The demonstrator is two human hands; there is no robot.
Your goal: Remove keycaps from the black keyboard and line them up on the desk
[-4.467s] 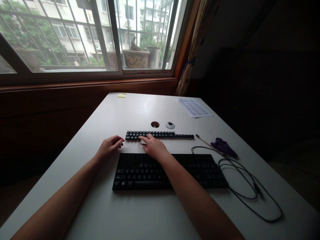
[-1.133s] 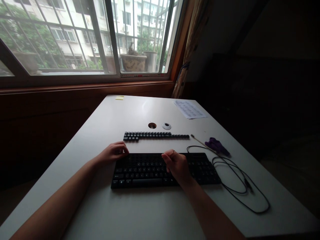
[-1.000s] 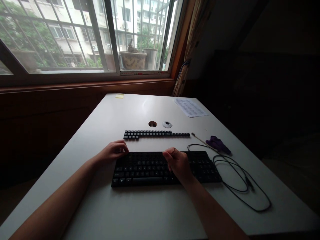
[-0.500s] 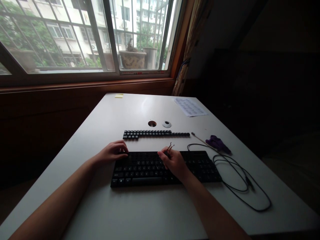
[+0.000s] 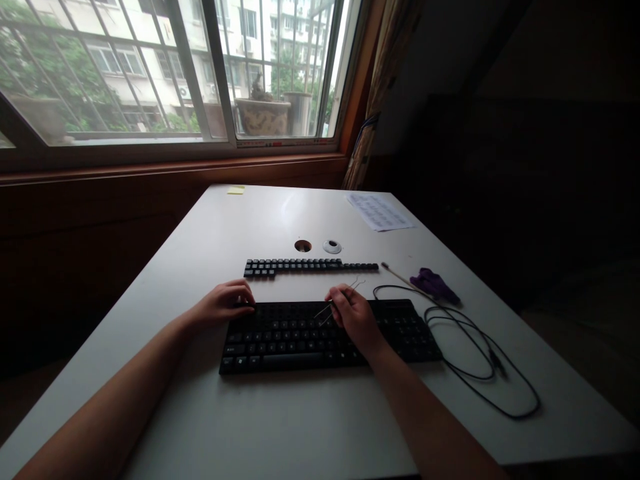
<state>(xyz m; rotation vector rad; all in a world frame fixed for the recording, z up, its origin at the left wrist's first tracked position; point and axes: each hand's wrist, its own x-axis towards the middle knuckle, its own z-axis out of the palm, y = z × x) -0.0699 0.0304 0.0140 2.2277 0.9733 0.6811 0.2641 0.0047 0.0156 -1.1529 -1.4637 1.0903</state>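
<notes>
A black keyboard (image 5: 293, 360) lies flat on the white table, and its upper rows show dark gaps where keycaps are off. My left hand (image 5: 231, 301) holds the keyboard's upper left corner, fingers bent around the edge and thumb against it. Over the right-middle part of the keyboard, my right hand (image 5: 353, 313) is closed on a wire keycap puller (image 5: 325, 311). One pair of its thin wire ends points down-left over the keys; the other pair sticks up past the knuckles. Behind the keyboard, removed keycaps (image 5: 295, 265) stand in neat rows.
The keyboard's cable (image 5: 505, 415) loops across the right of the table (image 5: 280, 427). A thin stick-like brush (image 5: 400, 277) and a crumpled purple cloth (image 5: 434, 285) lie behind it. Printed papers (image 5: 380, 212), a yellow sticky pad (image 5: 236, 190), a cable hole (image 5: 303, 246) and its white cover (image 5: 332, 247) are farther back.
My right hand has turned, so the puller's lower wires now show over the keys and its upper ends lean right. My left hand stays at the corner. The view has shifted slightly.
</notes>
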